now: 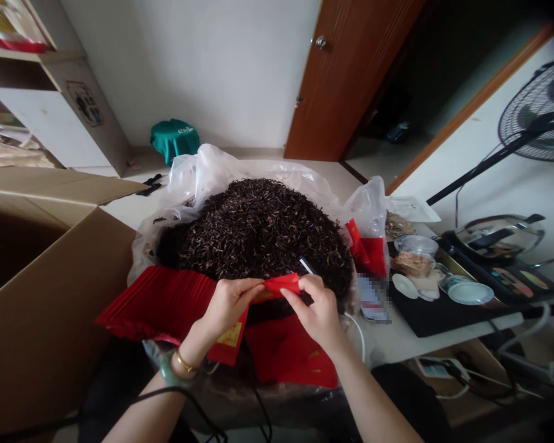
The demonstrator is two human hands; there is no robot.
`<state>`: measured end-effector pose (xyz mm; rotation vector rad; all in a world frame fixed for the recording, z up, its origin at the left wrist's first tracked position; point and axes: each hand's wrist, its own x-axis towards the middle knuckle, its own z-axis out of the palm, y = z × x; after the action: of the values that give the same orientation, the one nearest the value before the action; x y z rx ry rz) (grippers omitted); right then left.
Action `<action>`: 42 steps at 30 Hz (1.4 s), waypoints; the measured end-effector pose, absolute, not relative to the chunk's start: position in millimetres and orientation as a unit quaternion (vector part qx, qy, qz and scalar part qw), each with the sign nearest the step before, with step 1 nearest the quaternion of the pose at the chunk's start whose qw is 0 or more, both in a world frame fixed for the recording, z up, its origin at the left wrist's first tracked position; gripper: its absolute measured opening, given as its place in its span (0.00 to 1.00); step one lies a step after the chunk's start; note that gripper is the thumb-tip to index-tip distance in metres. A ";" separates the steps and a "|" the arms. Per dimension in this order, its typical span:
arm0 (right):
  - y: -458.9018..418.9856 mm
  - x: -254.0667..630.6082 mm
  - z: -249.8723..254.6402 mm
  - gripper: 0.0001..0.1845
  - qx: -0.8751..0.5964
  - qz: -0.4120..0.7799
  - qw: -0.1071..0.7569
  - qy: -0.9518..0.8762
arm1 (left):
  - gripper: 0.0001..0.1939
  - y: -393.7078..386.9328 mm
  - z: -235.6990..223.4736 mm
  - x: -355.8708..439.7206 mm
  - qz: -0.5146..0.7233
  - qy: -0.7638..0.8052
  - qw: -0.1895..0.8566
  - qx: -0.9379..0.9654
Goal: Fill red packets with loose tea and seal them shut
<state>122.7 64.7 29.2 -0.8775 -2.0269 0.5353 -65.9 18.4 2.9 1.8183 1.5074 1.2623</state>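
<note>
Narrow, shiny red packet [281, 285] spans the gap between two bare hands. From the lower left comes the left hand [231, 301], a pale green bangle [168, 370] and a thin gold-coloured bracelet [183, 362] at its wrist; its thumb and bent fingers pinch the packet's left end. From the lower right, the right hand [318, 311] grips the other end, thumb on the near side. Packet and fingertips are over the near edge of a dark heap of dry, twisted leaves [258, 227], between a long row of glossy red packets [152, 301] at left and a loose flat red pile [286, 357] just below. White lettering on a teal draped cloth [173, 138] seems cut by folds; the yellow printed panel [229, 334] beside the left wrist is too blurred to read.
</note>
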 end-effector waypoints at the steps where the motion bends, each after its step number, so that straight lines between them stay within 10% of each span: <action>1: 65.1 123.9 29.0 0.12 -0.359 0.258 0.400 -0.802 | 0.13 18.5 2.8 -66.6 0.463 0.546 0.223 0.661; 19: 60.9 117.0 18.5 0.19 -0.327 0.507 0.317 -0.732 | 0.14 21.8 5.7 -60.2 0.574 0.570 0.326 0.488; 30: 63.4 121.6 20.6 0.21 -0.316 0.656 0.287 -0.622 | 0.11 18.1 0.7 -63.4 0.510 0.599 0.131 0.603; 35: 65.4 122.4 14.3 0.22 -0.334 0.633 0.301 -0.630 | 0.29 10.6 6.7 -57.9 0.365 0.564 -0.127 0.730; 42: 59.3 115.6 13.1 0.26 -0.310 0.605 0.240 -0.694 | 0.24 14.6 -3.1 -51.3 0.297 0.515 -0.081 0.800</action>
<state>115.6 59.3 13.1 -0.8482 -1.8983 1.6547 -51.3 14.6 -3.1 2.6527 1.7070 0.9840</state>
